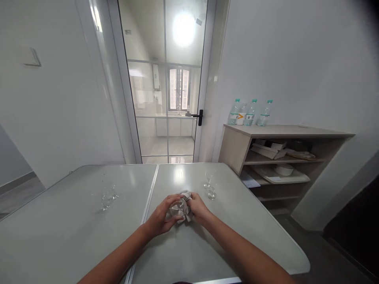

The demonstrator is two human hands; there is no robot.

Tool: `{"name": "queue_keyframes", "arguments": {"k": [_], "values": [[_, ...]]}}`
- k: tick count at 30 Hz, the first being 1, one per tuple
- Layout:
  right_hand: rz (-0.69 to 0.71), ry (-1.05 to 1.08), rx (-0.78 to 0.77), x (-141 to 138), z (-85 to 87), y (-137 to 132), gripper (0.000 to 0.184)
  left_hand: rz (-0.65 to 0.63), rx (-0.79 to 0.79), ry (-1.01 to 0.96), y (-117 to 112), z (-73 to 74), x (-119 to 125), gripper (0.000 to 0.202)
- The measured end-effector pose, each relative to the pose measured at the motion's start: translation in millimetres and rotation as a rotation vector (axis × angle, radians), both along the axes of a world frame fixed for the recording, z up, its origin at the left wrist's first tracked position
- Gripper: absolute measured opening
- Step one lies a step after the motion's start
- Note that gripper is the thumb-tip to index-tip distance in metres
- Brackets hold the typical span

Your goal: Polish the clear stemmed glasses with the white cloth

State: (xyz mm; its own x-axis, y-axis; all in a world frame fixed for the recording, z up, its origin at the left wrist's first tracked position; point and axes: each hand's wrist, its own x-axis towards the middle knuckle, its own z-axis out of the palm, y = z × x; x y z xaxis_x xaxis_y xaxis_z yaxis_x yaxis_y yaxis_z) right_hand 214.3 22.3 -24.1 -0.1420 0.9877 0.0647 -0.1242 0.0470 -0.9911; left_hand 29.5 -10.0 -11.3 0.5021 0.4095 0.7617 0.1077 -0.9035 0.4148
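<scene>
My left hand (161, 217) is wrapped round a small clear glass (178, 208) held over the middle of the grey table (74, 232). My right hand (199, 210) presses a crumpled grey cloth (186, 196) against the glass from the right, fingers closed on it. Two small stemmed glasses (210, 185) stand on the table just beyond my right hand. Two more clear glasses (108, 196) stand to the left of my hands, further off.
A seam runs down the table's middle. A wooden shelf unit (237, 148) stands at the right, with several water bottles (250, 113) on top and dishes inside. Behind the table is a glass door (166, 98) with a black handle.
</scene>
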Motion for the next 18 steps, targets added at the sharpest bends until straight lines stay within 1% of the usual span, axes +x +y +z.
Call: {"name": "queue_keyframes", "arguments": {"k": [3, 6, 7, 8, 9, 10, 11, 12, 13, 14, 15, 16, 18], "values": [[-0.077, -0.067, 0.082, 5, 0.0, 3, 0.022, 0.0, 0.015, 0.01, 0, -0.7, 2, 0.067], [-0.155, -0.135, 0.163, 11, 7.3, 2, 0.01, 0.025, -0.057, -0.078, 1, -4.0, 1, 0.063], [-0.158, -0.162, 0.221, 13, 11.6, 0, 0.013, 0.043, -0.08, -0.105, 2, -4.9, 0, 0.063], [-0.141, -0.19, 0.296, 15, 16.4, -2, 0.022, 0.062, -0.093, -0.119, 2, -5.5, -1, 0.064], [-0.092, -0.237, 0.418, 18, 21.5, -5, 0.031, 0.076, -0.097, -0.123, 3, -5.7, -2, 0.066], [-0.006, -0.272, 0.508, 20, 26.4, -7, 0.037, 0.086, -0.101, -0.126, 3, -5.4, -3, 0.067], [0.105, -0.306, 0.574, 23, 30.9, -9, 0.039, 0.09, -0.12, -0.136, 4, -4.9, -3, 0.068], [0.228, -0.337, 0.605, 26, 34.8, -10, 0.037, 0.086, -0.156, -0.164, 4, -4.1, -4, 0.067], [0.347, -0.362, 0.602, 29, 37.7, -11, 0.032, 0.076, -0.21, -0.211, 5, -3.3, -3, 0.065], [0.444, -0.388, 0.587, 32, 39.7, -12, 0.029, 0.062, -0.278, -0.27, 6, -2.5, -3, 0.062], [0.512, -0.422, 0.575, 35, 40.7, -12, 0.027, 0.05, -0.346, -0.333, 8, -1.8, -2, 0.059], [0.541, -0.461, 0.576, 36, 40.5, -12, 0.029, 0.037, -0.408, -0.394, 10, -1.2, -2, 0.057], [0.504, -0.539, 0.61, 36, 36.8, -11, 0.037, 0.018, -0.493, -0.484, 13, -0.2, 0, 0.053]]}}
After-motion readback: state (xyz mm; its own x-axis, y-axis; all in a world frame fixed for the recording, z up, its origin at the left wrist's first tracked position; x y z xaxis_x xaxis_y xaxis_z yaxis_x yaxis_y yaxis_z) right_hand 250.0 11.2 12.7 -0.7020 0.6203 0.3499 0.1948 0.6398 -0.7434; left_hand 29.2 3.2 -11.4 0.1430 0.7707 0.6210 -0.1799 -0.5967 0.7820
